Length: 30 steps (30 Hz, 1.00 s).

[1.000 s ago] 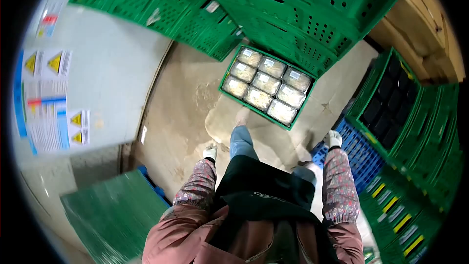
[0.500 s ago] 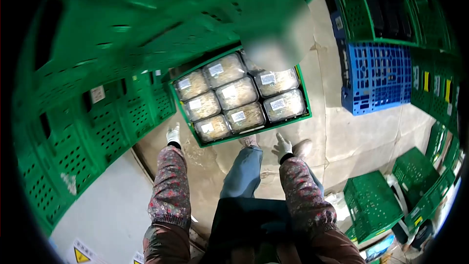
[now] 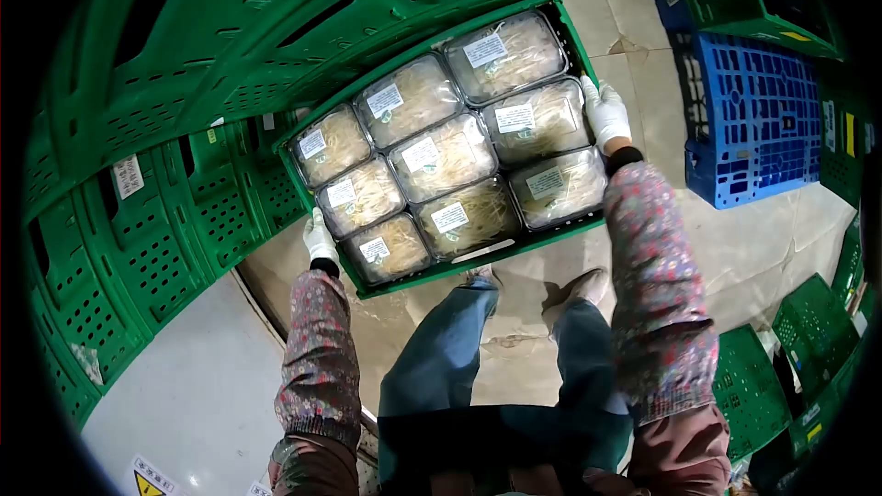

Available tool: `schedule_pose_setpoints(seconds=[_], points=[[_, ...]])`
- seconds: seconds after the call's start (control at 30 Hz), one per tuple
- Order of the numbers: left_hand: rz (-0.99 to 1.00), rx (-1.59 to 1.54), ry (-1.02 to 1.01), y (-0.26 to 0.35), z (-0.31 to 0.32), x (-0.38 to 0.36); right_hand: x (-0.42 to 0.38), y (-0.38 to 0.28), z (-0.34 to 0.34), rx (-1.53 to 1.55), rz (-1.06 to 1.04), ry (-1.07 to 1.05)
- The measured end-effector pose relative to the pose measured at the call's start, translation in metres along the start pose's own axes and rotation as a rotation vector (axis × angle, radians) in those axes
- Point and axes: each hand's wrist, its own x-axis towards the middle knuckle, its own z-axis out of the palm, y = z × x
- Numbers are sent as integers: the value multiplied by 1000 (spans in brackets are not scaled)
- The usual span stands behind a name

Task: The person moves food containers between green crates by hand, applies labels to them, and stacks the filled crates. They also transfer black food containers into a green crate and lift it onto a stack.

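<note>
A green plastic crate (image 3: pixel 459 266) sits low in front of me, filled with several clear packs of pale noodle-like sprouts (image 3: pixel 441 156), each with a white label. My left hand (image 3: pixel 319 237), in a white glove, grips the crate's left end near its front corner. My right hand (image 3: pixel 605 113), also gloved, holds the crate's right rim. Both arms wear floral sleeves. My legs and shoes stand just behind the crate.
Tall stacks of empty green crates (image 3: pixel 184 83) crowd the left and top. A blue crate (image 3: pixel 753 119) stands to the right, with more green crates (image 3: pixel 744 386) at lower right. Bare concrete floor (image 3: pixel 717 257) lies between them. A white surface (image 3: pixel 193 404) fills the lower left.
I have leaned in closer to the crate. Both hands moved from hanging free near it to gripping its two ends; the right hand reached up along the right rim.
</note>
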Motion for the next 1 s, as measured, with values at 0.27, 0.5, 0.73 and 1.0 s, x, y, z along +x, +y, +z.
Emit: schedule_pose_setpoints(seconds=[0.27, 0.5, 0.73, 1.0], points=[[-134, -236, -283, 143, -10, -139, -123, 79, -133, 453, 247, 173], [160, -103, -709, 301, 102, -263, -219, 171, -274, 320, 146, 455], [250, -65, -678, 267, 114, -208, -222, 194, -236, 398, 108, 561], [807, 320, -1091, 387, 333, -435, -359, 307, -302, 876, 711, 944]])
